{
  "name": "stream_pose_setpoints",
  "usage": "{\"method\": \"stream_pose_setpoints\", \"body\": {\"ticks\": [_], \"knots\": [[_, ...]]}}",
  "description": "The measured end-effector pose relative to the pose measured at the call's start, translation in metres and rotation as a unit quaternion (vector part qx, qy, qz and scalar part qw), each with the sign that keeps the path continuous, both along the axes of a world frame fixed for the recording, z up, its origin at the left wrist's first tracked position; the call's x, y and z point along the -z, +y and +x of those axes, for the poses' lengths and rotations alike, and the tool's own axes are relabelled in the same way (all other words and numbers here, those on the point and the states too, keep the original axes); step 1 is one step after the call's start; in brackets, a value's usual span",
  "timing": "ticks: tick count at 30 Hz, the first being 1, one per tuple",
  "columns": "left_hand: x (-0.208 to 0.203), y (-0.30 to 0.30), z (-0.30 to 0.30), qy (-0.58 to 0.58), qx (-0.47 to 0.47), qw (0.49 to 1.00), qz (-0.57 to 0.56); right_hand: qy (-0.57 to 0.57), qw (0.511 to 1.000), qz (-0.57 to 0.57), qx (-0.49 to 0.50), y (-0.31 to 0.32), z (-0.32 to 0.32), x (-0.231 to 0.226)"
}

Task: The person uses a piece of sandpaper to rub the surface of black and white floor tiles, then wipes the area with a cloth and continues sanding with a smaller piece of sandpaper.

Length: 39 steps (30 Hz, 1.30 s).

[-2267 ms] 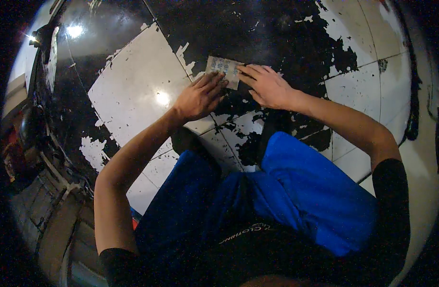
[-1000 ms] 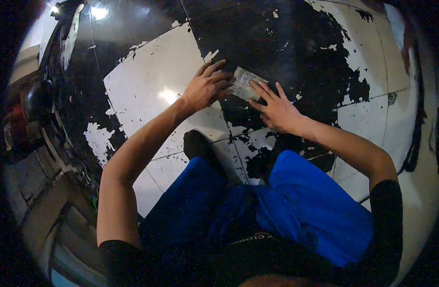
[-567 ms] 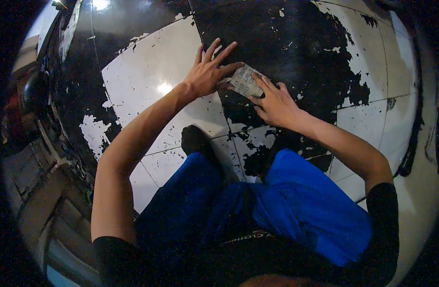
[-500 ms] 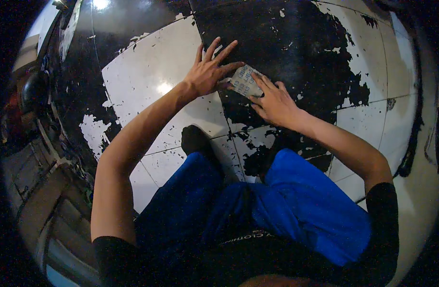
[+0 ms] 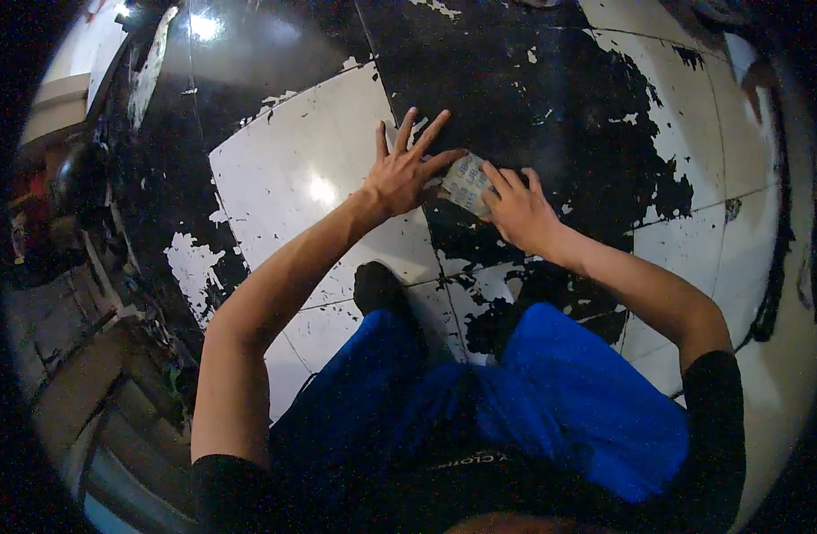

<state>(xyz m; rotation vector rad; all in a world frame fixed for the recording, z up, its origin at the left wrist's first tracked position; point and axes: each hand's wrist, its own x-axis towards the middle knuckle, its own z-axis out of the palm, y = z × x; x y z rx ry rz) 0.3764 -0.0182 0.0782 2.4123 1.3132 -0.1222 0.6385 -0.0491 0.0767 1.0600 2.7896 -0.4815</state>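
Observation:
A small piece of sandpaper (image 5: 466,185), its pale backing covered in blue print, is between my two hands over the dark part of the floor. My left hand (image 5: 398,182) has its index finger and thumb at the left edge of the sheet; the other fingers fan out above the tiles. From the other side, my right hand (image 5: 522,212) grips the sheet, fingers bent over its right edge. The thumb of the right hand is mostly hidden. Whether the sheet lies flat on the floor or is slightly lifted, I cannot tell.
The tiled floor (image 5: 293,169) is white, with a worn, flaking black coating (image 5: 551,89) over much of it. My feet in dark socks (image 5: 379,289) and knees in blue trousers (image 5: 578,392) are close below my hands. Dark clutter (image 5: 79,178) lines the left side.
The whole view has shifted, so floor and hands sit lower and slightly to the right. My right fingers are more bent on the sandpaper, and the sheet looks more curved.

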Motion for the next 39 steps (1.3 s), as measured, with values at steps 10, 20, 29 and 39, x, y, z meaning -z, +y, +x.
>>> {"method": "stream_pose_setpoints", "body": {"ticks": [10,20,29,39], "knots": [[-0.012,-0.005,0.003,0.015,-0.021,0.999,-0.03,-0.061,0.996,-0.058,0.003,0.006,-0.006,-0.03],[-0.068,0.002,-0.02,-0.232,-0.067,0.968,-0.06,0.135,0.977,-0.143,0.083,0.057,-0.028,-0.09],[-0.28,0.04,-0.068,-0.186,0.045,0.981,0.03,0.242,0.946,-0.216,-0.026,0.118,-0.057,-0.225],[-0.529,0.056,-0.075,-0.58,-0.333,0.742,-0.032,0.347,0.794,-0.464,0.186,0.115,-0.093,-0.464]]}}
